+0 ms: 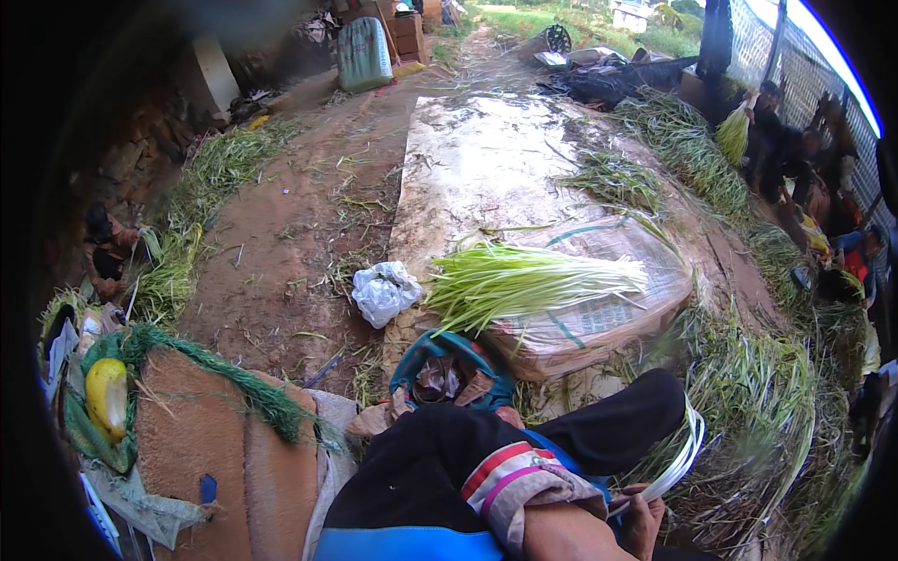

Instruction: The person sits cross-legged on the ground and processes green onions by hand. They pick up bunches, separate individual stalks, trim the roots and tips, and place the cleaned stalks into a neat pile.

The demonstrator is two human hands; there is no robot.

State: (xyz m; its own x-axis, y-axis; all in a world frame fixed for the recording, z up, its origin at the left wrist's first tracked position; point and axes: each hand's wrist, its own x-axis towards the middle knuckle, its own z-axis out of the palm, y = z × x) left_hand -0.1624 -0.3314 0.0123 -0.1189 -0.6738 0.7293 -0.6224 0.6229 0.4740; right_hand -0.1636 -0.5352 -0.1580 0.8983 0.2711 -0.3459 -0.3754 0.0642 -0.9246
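At the lower right, my right hand (642,519) is closed around the lower part of a few pale leaf stalks (684,449), which curve up beside my knee. My left forearm, with its striped sleeve rolled up, crosses the lower middle; its hand is not clearly visible. Before me a large bundle of yellow-green leaves with white stems (540,280) lies across a plastic-wrapped pack (603,336), leaf ends to the left. Left of the bundle sits a crumpled white plastic bag (385,291). An open blue-rimmed bag (414,357) stands near my knees.
Heaped leaves (751,400) lie at my right, with people (779,147) beyond. Another person (109,245) sits at the far left near more leaves (175,259). Brown padding (189,421), green netting (266,400) and a yellow fruit (106,400) are on the left.
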